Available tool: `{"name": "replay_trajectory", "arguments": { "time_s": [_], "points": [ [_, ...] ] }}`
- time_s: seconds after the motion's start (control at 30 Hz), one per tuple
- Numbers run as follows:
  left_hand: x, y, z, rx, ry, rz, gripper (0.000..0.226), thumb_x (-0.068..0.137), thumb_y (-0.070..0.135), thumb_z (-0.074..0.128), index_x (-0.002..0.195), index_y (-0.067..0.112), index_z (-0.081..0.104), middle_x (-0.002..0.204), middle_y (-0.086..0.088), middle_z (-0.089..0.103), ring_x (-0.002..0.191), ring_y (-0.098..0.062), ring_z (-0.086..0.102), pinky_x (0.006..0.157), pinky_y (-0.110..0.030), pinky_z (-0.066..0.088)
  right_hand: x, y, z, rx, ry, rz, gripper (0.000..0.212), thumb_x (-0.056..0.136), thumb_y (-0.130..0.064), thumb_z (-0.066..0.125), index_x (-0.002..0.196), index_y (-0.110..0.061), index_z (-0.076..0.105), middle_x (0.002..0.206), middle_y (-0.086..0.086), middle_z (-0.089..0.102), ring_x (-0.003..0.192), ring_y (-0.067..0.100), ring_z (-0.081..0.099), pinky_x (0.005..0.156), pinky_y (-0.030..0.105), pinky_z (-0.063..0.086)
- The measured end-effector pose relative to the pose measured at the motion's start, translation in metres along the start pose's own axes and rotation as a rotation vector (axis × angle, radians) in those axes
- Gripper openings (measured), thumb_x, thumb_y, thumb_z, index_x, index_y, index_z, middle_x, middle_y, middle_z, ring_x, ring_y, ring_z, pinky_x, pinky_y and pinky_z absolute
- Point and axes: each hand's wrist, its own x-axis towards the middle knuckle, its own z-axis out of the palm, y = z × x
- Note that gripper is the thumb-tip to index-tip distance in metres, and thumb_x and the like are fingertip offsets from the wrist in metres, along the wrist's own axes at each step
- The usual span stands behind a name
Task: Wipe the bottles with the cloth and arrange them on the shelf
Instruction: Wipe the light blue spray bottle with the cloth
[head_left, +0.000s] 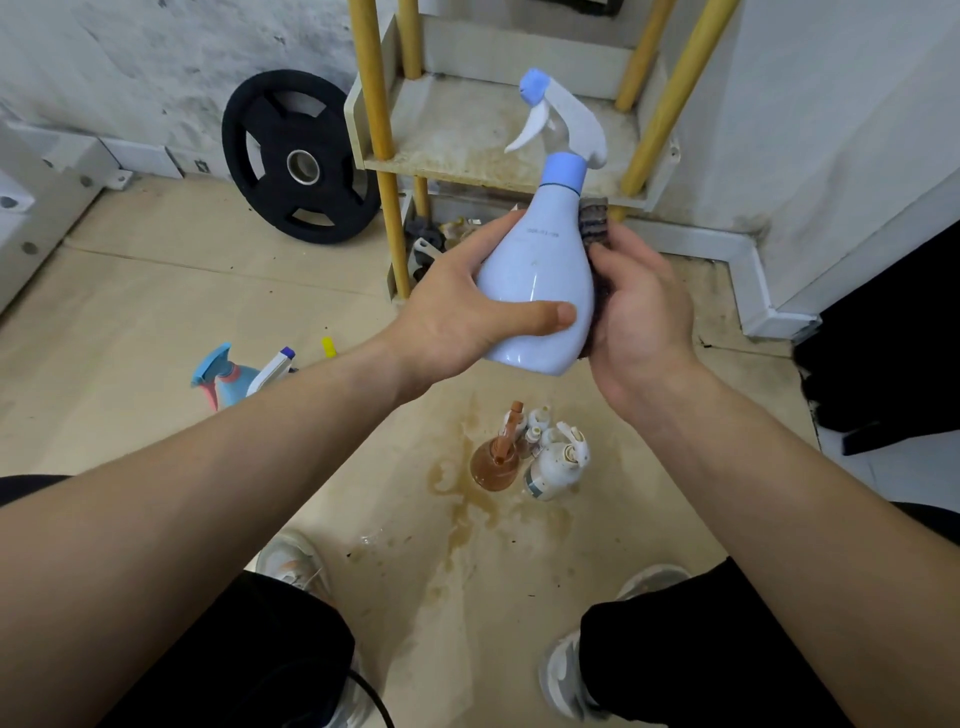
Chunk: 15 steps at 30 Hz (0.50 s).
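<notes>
Forearms (208, 493) reach out: left grip (457, 317) wrapped round the bottle (540, 280), held before the shelf (457, 135); right grip (639, 317) clasps the cloth (595, 221) against its side. Hard rubbing could slip it onto floor bottles (530, 457).

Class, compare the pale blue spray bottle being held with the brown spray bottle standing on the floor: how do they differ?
The pale blue bottle is opaque with a white trigger; the brown bottle looks translucent with a brown trigger. The left hand holds the pale blue bottle up while the right hand presses the cloth to it; the brown bottle stands untouched on the floor. Both have spray triggers.
</notes>
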Motion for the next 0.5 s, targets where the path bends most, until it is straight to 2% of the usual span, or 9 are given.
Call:
{"name": "replay_trajectory", "arguments": {
  "time_s": [0.07,0.13,0.2,0.3,0.4,0.5],
  "points": [
    [0.000,-0.001,0.002,0.010,0.025,0.007,0.072,0.074,0.014,0.089,0.137,0.030,0.057,0.121,0.004,0.069,0.106,-0.012,0.069,0.083,-0.027,0.059,-0.005,-0.003,0.001,-0.064,0.011,-0.052,0.031,0.101,-0.007,0.045,0.112,-0.015,0.073,0.097,0.004,0.073,0.088,0.022,0.069,0.065,0.031,0.050],
    [0.001,-0.002,0.001,0.023,0.050,0.009,0.072,0.073,0.014,0.090,0.136,0.029,0.058,0.118,0.004,0.070,0.105,-0.012,0.069,0.081,-0.026,0.058,-0.007,-0.005,0.003,-0.098,0.009,-0.106,0.035,0.103,-0.004,0.044,0.121,-0.016,0.071,0.105,0.001,0.075,0.092,0.015,0.070,0.066,0.027,0.055],
    [0.003,-0.003,0.000,0.034,0.071,0.007,0.071,0.073,0.015,0.090,0.135,0.029,0.059,0.117,0.005,0.070,0.104,-0.011,0.069,0.080,-0.026,0.059,-0.006,-0.003,0.004,-0.158,-0.001,-0.159,0.037,0.103,-0.002,0.044,0.131,-0.012,0.067,0.117,0.001,0.074,0.101,0.010,0.070,0.079,0.026,0.057],
    [0.005,-0.004,-0.002,0.031,0.093,0.002,0.065,0.074,0.012,0.089,0.131,0.028,0.061,0.113,0.004,0.071,0.099,-0.010,0.071,0.077,-0.026,0.060,-0.008,0.005,0.003,-0.371,-0.022,-0.281,0.044,0.099,-0.012,0.046,0.139,-0.019,0.062,0.131,-0.004,0.069,0.121,0.010,0.064,0.102,0.038,0.054],
    [0.007,-0.005,-0.007,0.025,0.087,-0.001,0.061,0.077,0.006,0.085,0.129,0.025,0.061,0.113,0.003,0.073,0.098,-0.009,0.071,0.079,-0.025,0.058,-0.014,0.011,0.002,-0.551,-0.092,-0.411,0.044,0.100,-0.012,0.046,0.141,-0.021,0.060,0.144,-0.010,0.060,0.135,0.002,0.051,0.113,0.030,0.044],
    [0.008,-0.009,-0.011,0.043,0.065,0.010,0.059,0.080,0.003,0.082,0.133,0.019,0.060,0.118,-0.002,0.073,0.105,-0.016,0.071,0.087,-0.030,0.058,-0.017,0.015,0.004,-0.632,-0.211,-0.445,0.043,0.101,-0.008,0.044,0.139,-0.019,0.062,0.151,-0.008,0.052,0.146,0.006,0.039,0.119,0.024,0.035]
  ]
}}
